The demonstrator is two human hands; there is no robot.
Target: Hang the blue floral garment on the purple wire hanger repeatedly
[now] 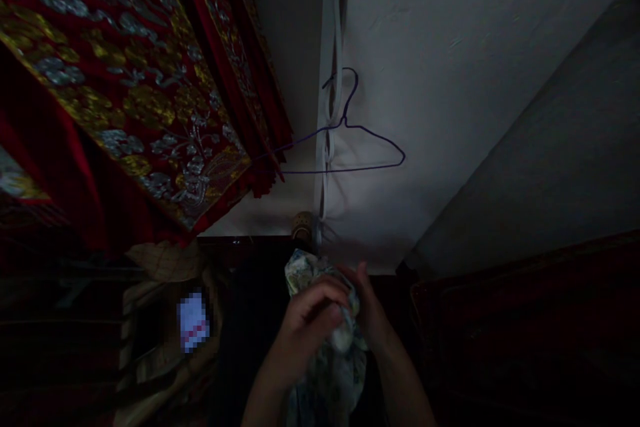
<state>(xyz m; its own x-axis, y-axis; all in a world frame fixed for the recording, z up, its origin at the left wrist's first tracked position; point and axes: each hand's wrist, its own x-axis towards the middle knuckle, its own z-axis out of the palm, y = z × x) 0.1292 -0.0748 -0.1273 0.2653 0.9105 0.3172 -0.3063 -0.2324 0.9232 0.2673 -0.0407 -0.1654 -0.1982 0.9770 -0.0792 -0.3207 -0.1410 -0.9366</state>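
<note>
Item under inspection: a pale, crumpled fabric piece with a blue-green and yellowish print (337, 373), located at the near centre of the scene, between and below the two hands. Light is poor and the hands are slightly blurred.

Handling, as judged: light, soft and limp, with no stiffness of its own; it creases readily and will not hold a shape. Breakage is not a concern; slipping or bunching of loose folds is the likelier fault. The sound place to take hold is a gathered edge or a thick fold, with thumb against fingers, one hand to each side. Which edge or opening is uppermost cannot be told.

Grip: the left hand (307, 323) is curled, thumb and fingers closed on a bunched fold at their tips. The right hand (373, 313) lies against the right side of the fabric, its thumb raised; its fingers are largely hidden, so how firmly it grips cannot be told.

Position relative to grip: one lump of fabric rises just beyond the left hand, on the far side; the bulk hangs on the near side, between the forearms.

Surroundings: on the far side, well apart from the hands, a thin purple wire hanger (345, 121) hangs at a white cable (338, 33).
</note>
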